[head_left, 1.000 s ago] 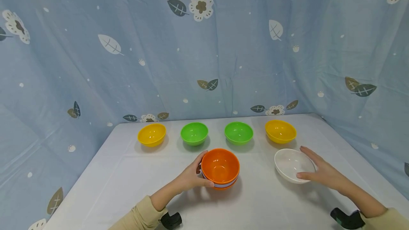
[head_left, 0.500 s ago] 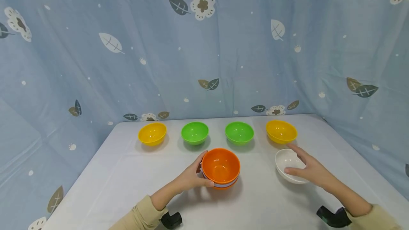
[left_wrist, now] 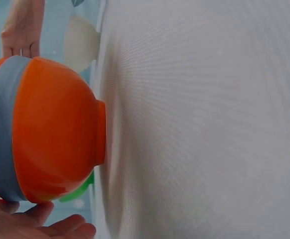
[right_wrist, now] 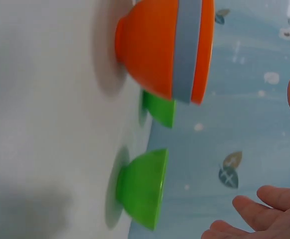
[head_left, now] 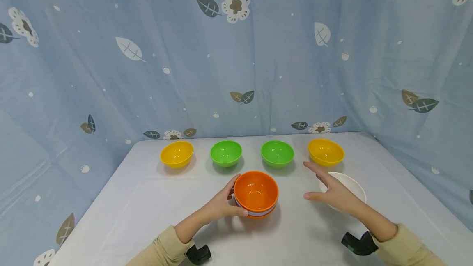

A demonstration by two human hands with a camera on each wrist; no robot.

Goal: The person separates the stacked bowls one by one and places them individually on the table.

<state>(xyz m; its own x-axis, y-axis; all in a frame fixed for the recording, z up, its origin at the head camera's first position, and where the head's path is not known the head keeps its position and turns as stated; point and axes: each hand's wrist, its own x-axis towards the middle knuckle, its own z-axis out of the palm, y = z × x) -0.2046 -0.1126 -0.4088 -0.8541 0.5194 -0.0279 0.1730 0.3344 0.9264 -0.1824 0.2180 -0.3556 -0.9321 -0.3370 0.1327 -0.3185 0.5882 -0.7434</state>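
Observation:
My left hand (head_left: 224, 204) holds a nested stack of bowls from its left side, thumb at the front and fingers behind. On top is an orange bowl (head_left: 256, 190); beneath it a grey-blue bowl (left_wrist: 4, 124) shows as a band, with another orange bowl (left_wrist: 55, 129) at the bottom. The stack is upright, its foot right at the white cloth. My right hand (head_left: 336, 191) holds nothing, thumb and fingers spread wide. It is above the table, overlapping the left part of a white bowl (head_left: 355, 187) in the head view, and faces the stack.
Along the back of the white-covered table (head_left: 155, 225) stand a yellow bowl (head_left: 177, 155) at left, two green bowls (head_left: 226, 154) mid-row and a yellow bowl (head_left: 326, 153) at right. Behind them hangs a blue patterned curtain (head_left: 177, 52).
My right hand has moved left from the white bowl's right rim, past the bowl toward the stack, with fingers spread. The left hand and the stack have stayed in place.

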